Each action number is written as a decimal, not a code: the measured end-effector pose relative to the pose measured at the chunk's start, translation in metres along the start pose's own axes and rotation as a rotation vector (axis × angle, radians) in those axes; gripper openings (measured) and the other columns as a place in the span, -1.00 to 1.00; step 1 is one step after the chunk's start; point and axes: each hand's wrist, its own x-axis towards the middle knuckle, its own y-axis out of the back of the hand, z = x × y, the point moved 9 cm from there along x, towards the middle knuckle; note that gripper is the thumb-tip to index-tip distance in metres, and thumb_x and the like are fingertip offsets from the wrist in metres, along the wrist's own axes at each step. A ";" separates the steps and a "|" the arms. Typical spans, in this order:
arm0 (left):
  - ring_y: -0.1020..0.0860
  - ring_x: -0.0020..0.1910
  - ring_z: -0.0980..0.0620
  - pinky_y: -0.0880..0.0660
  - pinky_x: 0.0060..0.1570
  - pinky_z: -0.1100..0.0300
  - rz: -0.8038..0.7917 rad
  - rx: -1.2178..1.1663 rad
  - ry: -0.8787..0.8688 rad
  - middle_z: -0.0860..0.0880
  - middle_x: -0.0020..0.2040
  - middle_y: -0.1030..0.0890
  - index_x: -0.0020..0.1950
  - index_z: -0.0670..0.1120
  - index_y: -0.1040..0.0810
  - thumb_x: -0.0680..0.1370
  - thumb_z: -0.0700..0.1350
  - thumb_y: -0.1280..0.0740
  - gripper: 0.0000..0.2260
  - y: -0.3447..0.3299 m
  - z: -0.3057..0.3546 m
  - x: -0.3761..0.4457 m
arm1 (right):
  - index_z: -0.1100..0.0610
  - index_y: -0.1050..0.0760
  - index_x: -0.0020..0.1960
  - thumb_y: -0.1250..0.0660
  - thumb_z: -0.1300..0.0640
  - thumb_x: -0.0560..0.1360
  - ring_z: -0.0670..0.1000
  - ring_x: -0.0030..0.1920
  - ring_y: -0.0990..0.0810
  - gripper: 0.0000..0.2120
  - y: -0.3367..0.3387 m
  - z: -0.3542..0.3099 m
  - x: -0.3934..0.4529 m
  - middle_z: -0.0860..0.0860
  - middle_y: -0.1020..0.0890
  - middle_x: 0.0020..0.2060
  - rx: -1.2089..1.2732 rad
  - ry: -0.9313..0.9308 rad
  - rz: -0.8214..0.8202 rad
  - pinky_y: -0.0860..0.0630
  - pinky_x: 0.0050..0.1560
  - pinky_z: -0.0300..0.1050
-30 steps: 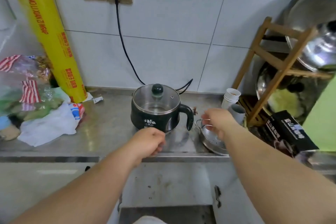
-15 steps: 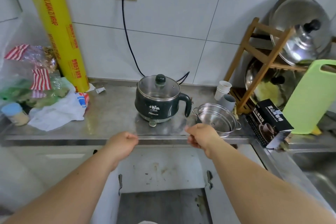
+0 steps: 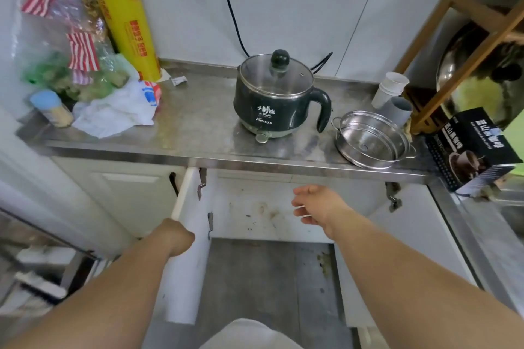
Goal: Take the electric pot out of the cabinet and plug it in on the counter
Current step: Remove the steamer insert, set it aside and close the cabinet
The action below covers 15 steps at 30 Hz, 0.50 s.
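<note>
The dark green electric pot [image 3: 272,105] with a glass lid stands on the steel counter [image 3: 198,127], handle to the right. Its black cord [image 3: 231,8] runs up the tiled wall and out of view at the top; the socket is not visible. Below the counter the cabinet [image 3: 255,210] is open, with a stained back wall. My left hand [image 3: 177,238] is closed on the edge of the left cabinet door [image 3: 187,278], which swings toward me. My right hand [image 3: 314,205] hovers in front of the opening, fingers spread, holding nothing.
A steel steamer basket [image 3: 371,139] sits right of the pot, with paper cups [image 3: 390,88], a black box [image 3: 476,147] and a wooden rack [image 3: 453,8] beyond. A yellow wrap roll [image 3: 124,8] and plastic bags [image 3: 85,65] fill the left. The right door [image 3: 397,249] stands open.
Both hands dropped from beside the pot to below the counter edge. My left hand took hold of the left door edge. The view tilted down, bringing the cabinet into sight.
</note>
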 end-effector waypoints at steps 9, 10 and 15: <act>-0.55 0.05 -0.31 -0.56 -0.01 -0.05 -0.118 -0.259 -0.013 -0.29 0.06 -0.53 0.16 -0.34 -0.45 0.51 -0.25 -0.17 -0.73 -0.043 0.049 -0.006 | 0.27 -0.41 0.26 -0.06 0.33 0.55 -0.04 -0.34 -0.44 -0.68 0.061 0.049 -0.017 0.04 -0.51 -0.25 -0.077 -0.118 0.039 -0.31 -0.32 -0.22; -0.56 0.00 -0.31 -0.57 -0.03 -0.09 -0.140 -0.360 -0.004 -0.30 0.03 -0.52 0.13 -0.34 -0.44 0.50 -0.27 -0.19 -0.75 -0.050 0.055 -0.007 | 0.28 -0.43 0.24 -0.09 0.33 0.55 -0.03 -0.32 -0.46 -0.70 0.070 0.054 -0.018 0.07 -0.52 -0.19 -0.098 -0.120 0.071 -0.36 -0.29 -0.19; -0.60 -0.16 -0.21 -0.60 -0.15 0.00 -0.157 -0.608 -0.039 -0.27 -0.13 -0.54 -0.04 -0.29 -0.45 0.43 -0.21 -0.27 -0.83 -0.070 0.098 -0.021 | 0.30 -0.49 0.21 -0.19 0.25 0.50 0.12 -0.07 -0.52 -0.69 0.116 0.076 -0.023 0.16 -0.55 -0.10 -0.238 -0.124 0.198 -0.49 0.18 0.07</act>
